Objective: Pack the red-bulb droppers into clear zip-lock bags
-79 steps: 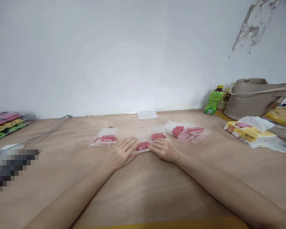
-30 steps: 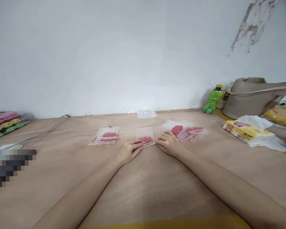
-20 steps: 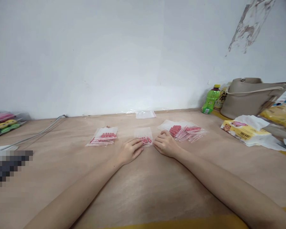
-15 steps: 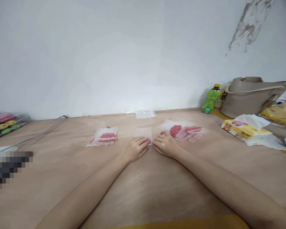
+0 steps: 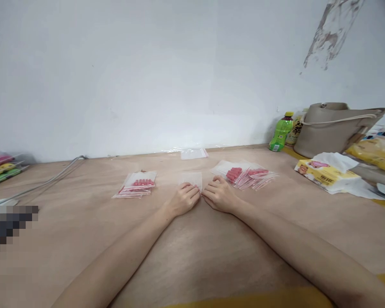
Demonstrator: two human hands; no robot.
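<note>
A small clear zip bag [image 5: 192, 177] lies flat on the brown-covered table between my hands, its near edge under my fingers. My left hand [image 5: 185, 199] has its fingers curled and pressed together on the bag's near left part. At the near right corner, my right hand [image 5: 220, 194] pinches the bag's edge with bent fingers. Any contents near the opening are mostly covered by my fingers. To the left sits a stack of zip bags [image 5: 136, 185] holding red cylinders. On the right lies a pile of similar filled zip bags [image 5: 250, 175], close beyond my right hand.
Flat zip bags [image 5: 194, 154] lie by the wall. A green bottle [image 5: 281, 132], a grey-beige bag [image 5: 330, 132] and a yellow tissue pack [image 5: 327, 171] stand at the right. A grey cable [image 5: 57, 173] and colourful packages [image 5: 1, 169] are at the left.
My right hand has moved slightly left, against the bag's corner, and the gap between my hands is smaller. Red contents seen between them before are now mostly hidden. The view has shifted slightly.
</note>
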